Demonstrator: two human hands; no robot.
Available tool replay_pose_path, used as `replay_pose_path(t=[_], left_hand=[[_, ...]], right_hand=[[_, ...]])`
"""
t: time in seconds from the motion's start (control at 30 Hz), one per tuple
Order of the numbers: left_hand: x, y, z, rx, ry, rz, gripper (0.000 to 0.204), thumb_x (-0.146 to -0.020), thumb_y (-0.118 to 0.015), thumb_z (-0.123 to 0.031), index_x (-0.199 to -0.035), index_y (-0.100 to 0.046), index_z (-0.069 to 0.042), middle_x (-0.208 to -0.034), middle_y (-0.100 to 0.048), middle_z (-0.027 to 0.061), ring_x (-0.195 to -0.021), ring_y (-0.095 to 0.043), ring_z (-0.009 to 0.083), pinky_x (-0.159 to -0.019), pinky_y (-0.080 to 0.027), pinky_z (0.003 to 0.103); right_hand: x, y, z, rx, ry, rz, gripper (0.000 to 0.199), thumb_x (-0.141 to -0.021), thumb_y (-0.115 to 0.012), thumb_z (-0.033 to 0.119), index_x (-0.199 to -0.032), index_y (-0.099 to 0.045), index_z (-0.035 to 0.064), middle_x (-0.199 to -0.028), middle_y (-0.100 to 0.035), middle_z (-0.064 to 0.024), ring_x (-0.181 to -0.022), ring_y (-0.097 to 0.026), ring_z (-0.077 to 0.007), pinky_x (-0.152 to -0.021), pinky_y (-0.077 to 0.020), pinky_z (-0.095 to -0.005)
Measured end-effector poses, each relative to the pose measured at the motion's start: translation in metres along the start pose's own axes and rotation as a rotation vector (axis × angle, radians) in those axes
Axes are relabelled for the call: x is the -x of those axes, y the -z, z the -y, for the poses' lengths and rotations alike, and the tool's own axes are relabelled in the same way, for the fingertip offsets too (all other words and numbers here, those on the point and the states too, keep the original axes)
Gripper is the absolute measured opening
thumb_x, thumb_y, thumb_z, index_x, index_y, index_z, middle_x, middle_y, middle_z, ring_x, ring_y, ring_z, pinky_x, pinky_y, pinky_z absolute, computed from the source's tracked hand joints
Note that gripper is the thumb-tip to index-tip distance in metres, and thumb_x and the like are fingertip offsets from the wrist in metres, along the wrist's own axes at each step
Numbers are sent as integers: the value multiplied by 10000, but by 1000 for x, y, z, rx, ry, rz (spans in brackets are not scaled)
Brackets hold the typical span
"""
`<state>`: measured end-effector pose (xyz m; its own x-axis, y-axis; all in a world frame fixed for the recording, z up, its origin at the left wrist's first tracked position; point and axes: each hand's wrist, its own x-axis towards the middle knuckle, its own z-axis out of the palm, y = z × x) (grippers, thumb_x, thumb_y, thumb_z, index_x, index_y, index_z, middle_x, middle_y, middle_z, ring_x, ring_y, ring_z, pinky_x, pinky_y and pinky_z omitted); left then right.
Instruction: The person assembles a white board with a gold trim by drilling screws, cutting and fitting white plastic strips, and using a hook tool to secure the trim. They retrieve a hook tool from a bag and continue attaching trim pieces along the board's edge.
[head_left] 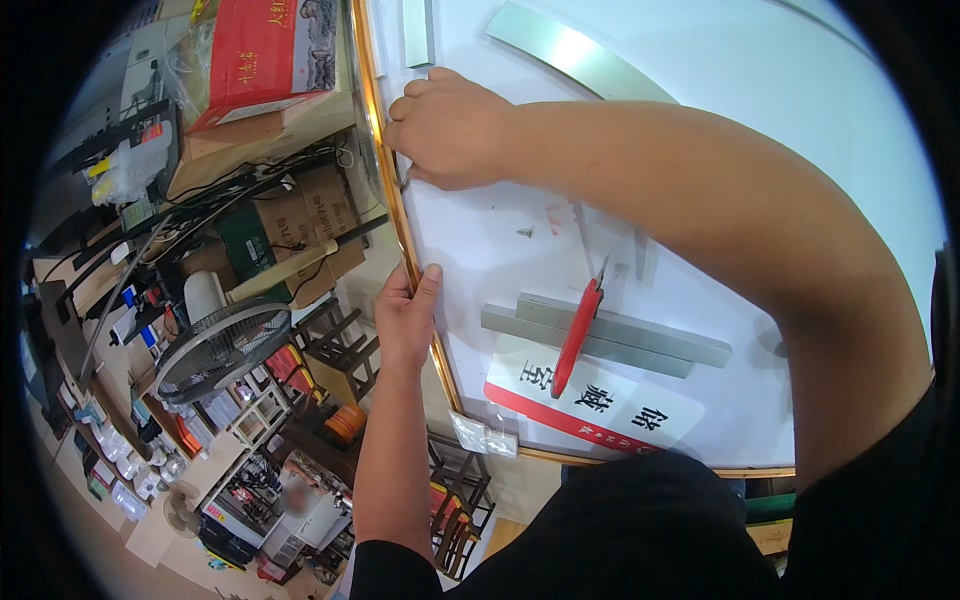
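Note:
A large white panel [700, 180] with a thin gold-coloured rim [385, 170] fills the upper right. My left hand [408, 315] grips the rim at the panel's left edge, thumb on the white face. Higher up, my right hand [445, 128] is closed with its fingers pressed against the same rim; a small dark item pokes out below the fingers, too small to identify. A red-handled cutter [577, 338] lies on two grey metal strips [650, 340] near the panel's lower part.
A red-and-white printed label [600, 405] lies on the panel below the strips. More metal strips [570, 50] rest near the top. Left of the panel are cardboard boxes [300, 220], a fan [220, 345], shelves and clutter below.

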<state>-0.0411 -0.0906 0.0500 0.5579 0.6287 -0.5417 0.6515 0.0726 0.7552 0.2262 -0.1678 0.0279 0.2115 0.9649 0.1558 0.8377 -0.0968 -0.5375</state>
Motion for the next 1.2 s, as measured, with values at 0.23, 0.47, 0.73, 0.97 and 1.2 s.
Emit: replay_pose_path(t=[0.23, 0.47, 0.73, 0.97, 1.2], left_hand=[[0, -1, -1, 33, -1, 10, 217, -1013, -709, -187, -1145, -712, -15, -974, -686, -29, -871, -565, 50, -806, -468, 223], [-1, 2, 0, -10, -20, 29, 218, -1017, -703, -192, -1143, -707, -14, -965, -680, -33, -855, -553, 42, -792, -460, 216], [0, 0, -1, -28, -28, 18, 206, -1019, -699, -200, -1114, -702, -17, -928, -641, -60, -823, -518, 32, -749, -437, 208], [-2, 1, 1, -33, -31, 19, 202, -1009, -717, -215, -1078, -709, -25, -868, -618, -71, -773, -494, 33, -704, -414, 205], [-6, 4, 5, -35, 3, 82, 208, -1048, -657, -216, -1119, -691, -23, -928, -660, -38, -812, -530, 50, -734, -441, 225]], right_hand=[[-7, 8, 0, -34, 3, 81, 403, -879, -753, 378, -1191, -720, 126, -1159, -696, -34, -1180, -595, -213, -1036, -394, -400], [-10, 6, -7, -14, 101, 17, 373, -865, -764, 378, -1138, -724, 127, -1149, -701, -32, -1185, -597, -220, -1038, -394, -409], [24, 19, -8, -47, 55, 52, 338, -862, -764, 351, -1058, -727, 78, -1030, -691, -61, -1093, -619, -264, -988, -427, -429], [68, 30, 58, -257, -420, 34, 189, -883, -643, 84, -1032, -669, -28, -1068, -663, -220, -991, -697, -393, -838, -571, -492], [78, -2, 116, -466, -692, 34, 266, -860, -652, 58, -1098, -620, -57, -1126, -632, -267, -973, -706, -420, -837, -592, -462]])
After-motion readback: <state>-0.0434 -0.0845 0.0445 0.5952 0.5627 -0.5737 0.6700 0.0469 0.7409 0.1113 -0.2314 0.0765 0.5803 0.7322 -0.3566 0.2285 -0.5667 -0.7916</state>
